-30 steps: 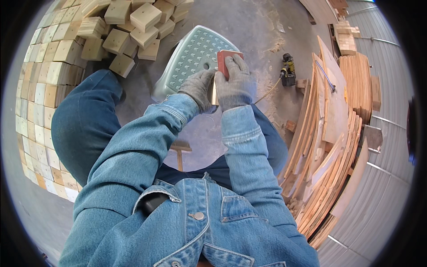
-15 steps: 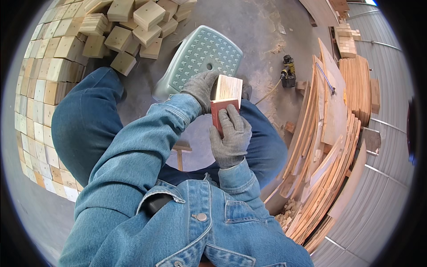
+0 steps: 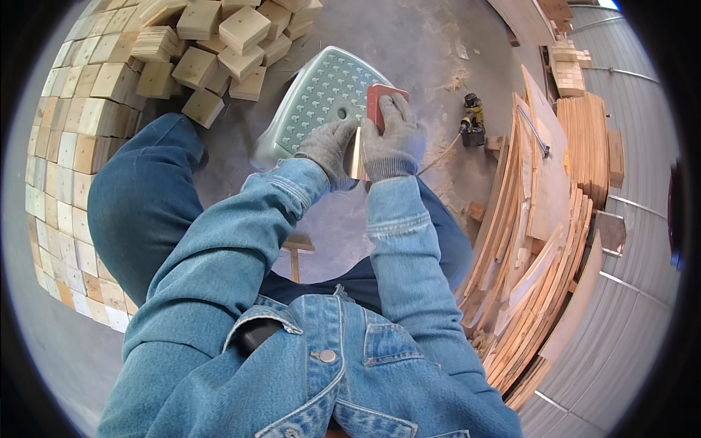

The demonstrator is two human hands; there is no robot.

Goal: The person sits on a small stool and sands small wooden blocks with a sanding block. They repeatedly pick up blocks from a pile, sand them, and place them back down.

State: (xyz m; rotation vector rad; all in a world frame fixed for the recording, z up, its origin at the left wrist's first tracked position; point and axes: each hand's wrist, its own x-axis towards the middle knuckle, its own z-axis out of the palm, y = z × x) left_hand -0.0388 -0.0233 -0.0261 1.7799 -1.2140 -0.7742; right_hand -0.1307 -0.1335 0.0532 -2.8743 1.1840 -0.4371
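Observation:
My gloved left hand [image 3: 330,152] grips a plywood block [image 3: 357,156] from its left side, in front of my lap. Most of the block is hidden behind my right hand and wrist; a pale edge shows between the hands. My gloved right hand [image 3: 395,143] is closed around a flat red sanding block [image 3: 375,103], its fingers over the top. The sanding block sits at the far end of the plywood block; whether they touch cannot be seen. Just beyond my hands stands a pale green plastic step stool [image 3: 314,91] with a dotted top.
Stacked wooden blocks [image 3: 73,171] form a wall at my left, with a loose pile of blocks [image 3: 196,69] at the far left. A yellow-and-black cordless power tool [image 3: 473,120] stands on the floor to the right. Leaning boards [image 3: 537,292] and sheets line the right side.
My right hand has moved away from me with the red sanding block, from the block's near end to its far end. My left hand stays nearly in place, holding the plywood block.

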